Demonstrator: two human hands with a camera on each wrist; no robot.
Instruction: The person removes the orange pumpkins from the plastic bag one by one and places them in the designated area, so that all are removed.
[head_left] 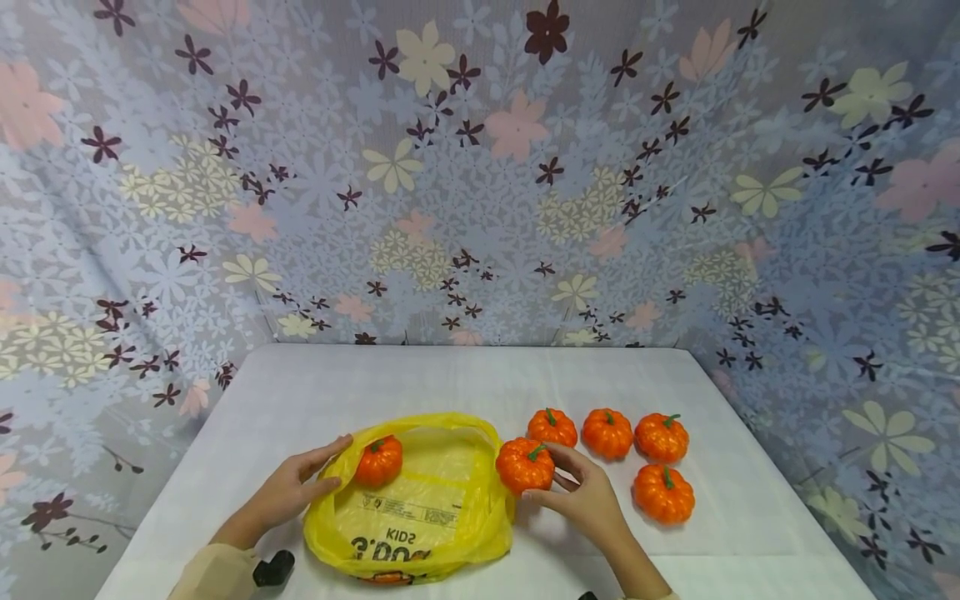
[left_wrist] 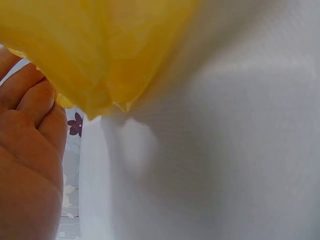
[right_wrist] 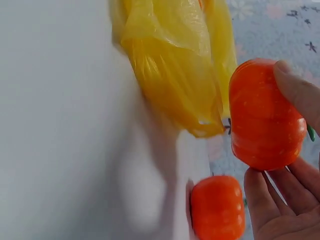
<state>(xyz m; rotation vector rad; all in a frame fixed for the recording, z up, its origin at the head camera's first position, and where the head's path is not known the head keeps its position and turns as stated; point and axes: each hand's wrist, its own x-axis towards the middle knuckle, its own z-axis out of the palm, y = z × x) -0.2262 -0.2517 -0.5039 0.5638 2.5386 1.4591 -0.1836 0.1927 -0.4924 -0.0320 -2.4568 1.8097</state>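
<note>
A yellow plastic bag (head_left: 480,546) lies on the table with its mouth spread open and dark print showing on it. My left hand (head_left: 288,492) grips the bag's left rim, fingers at the far side and thumb nearer me. Inside, against the left wall, sits one small orange pumpkin (head_left: 379,461) with a green stem. Between thumb and fingers, my right hand (head_left: 581,492) holds another pumpkin (right_wrist: 265,115) right at the bag's right rim. In the left wrist view, yellow plastic (left_wrist: 100,55) hangs beside the palm (left_wrist: 30,175).
To the right, several more pumpkins (head_left: 664,495) stand on the white tabletop (head_left: 600,550), one of them just behind the held pumpkin. A flowered cloth (head_left: 480,208) rises behind the table and along its sides. Near the left wrist is a small black object (head_left: 274,569).
</note>
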